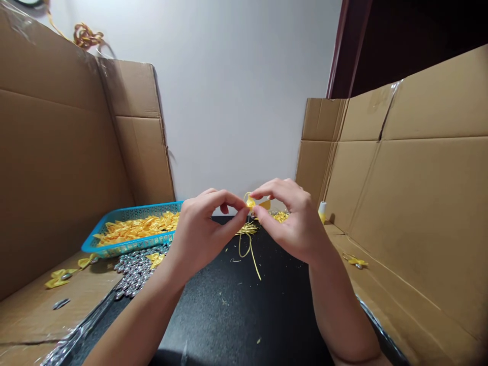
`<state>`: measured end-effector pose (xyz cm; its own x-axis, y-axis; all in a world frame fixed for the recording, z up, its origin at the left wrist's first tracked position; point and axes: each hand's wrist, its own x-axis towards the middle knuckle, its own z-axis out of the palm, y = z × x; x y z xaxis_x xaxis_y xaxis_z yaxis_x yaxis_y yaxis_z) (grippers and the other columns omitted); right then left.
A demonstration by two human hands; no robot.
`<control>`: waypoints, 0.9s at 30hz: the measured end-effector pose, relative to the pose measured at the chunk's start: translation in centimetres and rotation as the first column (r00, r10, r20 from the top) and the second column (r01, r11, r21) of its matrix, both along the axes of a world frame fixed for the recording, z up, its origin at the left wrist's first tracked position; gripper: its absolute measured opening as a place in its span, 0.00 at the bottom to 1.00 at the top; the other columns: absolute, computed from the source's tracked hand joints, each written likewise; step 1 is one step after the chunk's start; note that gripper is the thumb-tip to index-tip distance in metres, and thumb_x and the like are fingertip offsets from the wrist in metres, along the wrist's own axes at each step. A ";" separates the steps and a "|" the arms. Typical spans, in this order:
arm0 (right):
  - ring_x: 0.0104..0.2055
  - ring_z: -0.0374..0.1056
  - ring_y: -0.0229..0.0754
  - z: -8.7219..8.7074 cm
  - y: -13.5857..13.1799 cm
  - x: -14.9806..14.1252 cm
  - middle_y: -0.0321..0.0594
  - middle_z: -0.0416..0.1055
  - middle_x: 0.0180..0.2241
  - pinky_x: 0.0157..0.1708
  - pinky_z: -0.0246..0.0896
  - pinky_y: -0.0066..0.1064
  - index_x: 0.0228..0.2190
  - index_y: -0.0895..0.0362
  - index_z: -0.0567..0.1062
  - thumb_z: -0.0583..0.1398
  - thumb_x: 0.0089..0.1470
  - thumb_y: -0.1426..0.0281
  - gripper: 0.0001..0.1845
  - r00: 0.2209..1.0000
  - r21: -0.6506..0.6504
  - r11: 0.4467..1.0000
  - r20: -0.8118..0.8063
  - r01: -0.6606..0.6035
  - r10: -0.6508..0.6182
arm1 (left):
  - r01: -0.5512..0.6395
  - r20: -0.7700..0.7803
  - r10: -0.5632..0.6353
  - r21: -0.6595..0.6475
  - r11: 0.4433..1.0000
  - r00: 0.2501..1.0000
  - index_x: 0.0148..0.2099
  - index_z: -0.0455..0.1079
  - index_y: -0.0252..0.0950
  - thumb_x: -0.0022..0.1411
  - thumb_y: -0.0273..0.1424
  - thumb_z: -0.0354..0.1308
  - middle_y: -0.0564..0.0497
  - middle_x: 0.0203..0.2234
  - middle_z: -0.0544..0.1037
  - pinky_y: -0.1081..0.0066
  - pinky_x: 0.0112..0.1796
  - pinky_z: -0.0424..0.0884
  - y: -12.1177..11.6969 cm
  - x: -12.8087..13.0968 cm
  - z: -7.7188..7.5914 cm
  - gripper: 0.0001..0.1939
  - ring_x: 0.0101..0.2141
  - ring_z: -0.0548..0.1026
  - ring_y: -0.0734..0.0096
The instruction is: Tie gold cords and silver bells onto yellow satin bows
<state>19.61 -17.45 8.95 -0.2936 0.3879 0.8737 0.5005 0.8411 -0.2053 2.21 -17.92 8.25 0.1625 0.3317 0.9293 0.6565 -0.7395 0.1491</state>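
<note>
Both hands meet in the middle of the head view, above the black tabletop [236, 315]. Between them is a small yellow ribbon bow [250, 202]. My left hand [208, 226] pinches its left side between thumb and forefinger. From the other side, my right hand [287, 218] grips the bow with thumb and fingertips. A thin gold cord [255, 262] hangs below with a loop and a loose end; whether it joins the bow I cannot tell. Behind the fingers lies a bundle of gold cords [248, 227], partly hidden by the hands.
At left, a blue plastic basket [89, 245] holds many yellow bows. Silver beads [133, 269] are heaped before it. Cardboard walls [419, 193] stand on both sides. A small white-and-yellow bottle [322, 209] stands at right, near a beaded bow [357, 262].
</note>
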 end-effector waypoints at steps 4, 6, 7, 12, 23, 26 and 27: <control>0.44 0.65 0.43 0.3 0.7 1.0 0.38 0.73 0.40 0.47 0.53 0.39 0.38 0.53 0.75 0.51 0.61 0.72 0.12 0.977 -0.125 0.978 0.109 -0.169 0.182 | 0.024 -0.045 -0.026 -0.051 0.998 0.999 0.30 0.74 0.40 0.56 0.26 0.61 0.56 0.21 0.75 0.73 0.25 0.64 -0.1 -0.4 0.1 0.04 0.24 0.69 0.74; 0.44 0.64 0.43 0.5 1.2 1.5 0.38 0.73 0.39 0.48 0.52 0.39 0.34 0.54 0.75 0.49 0.62 0.71 0.15 0.963 -0.162 0.966 0.146 -0.201 0.225 | 0.041 -0.072 -0.049 -0.101 0.994 0.996 0.31 0.75 0.41 0.56 0.27 0.60 0.56 0.21 0.75 0.74 0.23 0.64 -0.1 -0.5 0.3 0.04 0.23 0.69 0.74; 0.44 0.63 0.42 0.5 1.6 1.6 0.38 0.73 0.39 0.48 0.51 0.39 0.32 0.54 0.74 0.49 0.62 0.71 0.15 0.957 -0.177 0.961 0.160 -0.214 0.243 | 0.057 -0.085 -0.068 -0.133 0.990 0.994 0.31 0.75 0.41 0.57 0.27 0.59 0.55 0.21 0.75 0.74 0.22 0.64 -0.1 -0.6 0.3 0.05 0.23 0.69 0.74; 0.42 0.63 0.41 0.7 2.7 1.8 0.38 0.72 0.36 0.47 0.54 0.37 0.27 0.56 0.71 0.53 0.59 0.71 0.10 0.889 -0.270 0.909 0.250 -0.317 0.384 | 0.153 -0.120 -0.190 -0.264 0.952 0.974 0.29 0.74 0.39 0.57 0.27 0.58 0.56 0.19 0.75 0.75 0.22 0.65 0.0 -0.6 0.5 0.06 0.21 0.68 0.76; 0.33 0.59 0.35 0.0 4.5 1.6 0.34 0.63 0.29 0.36 0.54 0.29 0.30 0.56 0.67 0.53 0.60 0.74 0.06 0.883 -0.328 0.871 0.175 -0.366 0.436 | 0.209 -0.066 -0.239 -0.306 0.929 0.969 0.31 0.77 0.39 0.57 0.27 0.59 0.55 0.21 0.78 0.75 0.22 0.65 1.2 -0.7 0.6 0.05 0.22 0.70 0.75; 0.31 0.57 0.33 -0.2 4.7 1.4 0.33 0.61 0.28 0.32 0.53 0.28 0.30 0.55 0.65 0.52 0.61 0.73 0.07 0.854 -0.360 0.819 0.099 -0.447 0.510 | 0.207 -0.027 -0.223 -0.274 0.939 0.975 0.30 0.76 0.38 0.56 0.27 0.61 0.55 0.20 0.77 0.75 0.22 0.64 0.9 -0.6 0.5 0.04 0.22 0.69 0.76; 0.30 0.56 0.33 -0.2 4.7 1.3 0.32 0.61 0.28 0.31 0.53 0.28 0.30 0.55 0.65 0.51 0.61 0.72 0.07 0.843 -0.373 0.798 0.070 -0.474 0.534 | 0.202 -0.014 -0.213 -0.262 0.944 0.977 0.29 0.76 0.38 0.56 0.27 0.61 0.55 0.20 0.77 0.75 0.21 0.63 0.8 -0.6 0.5 0.04 0.22 0.69 0.76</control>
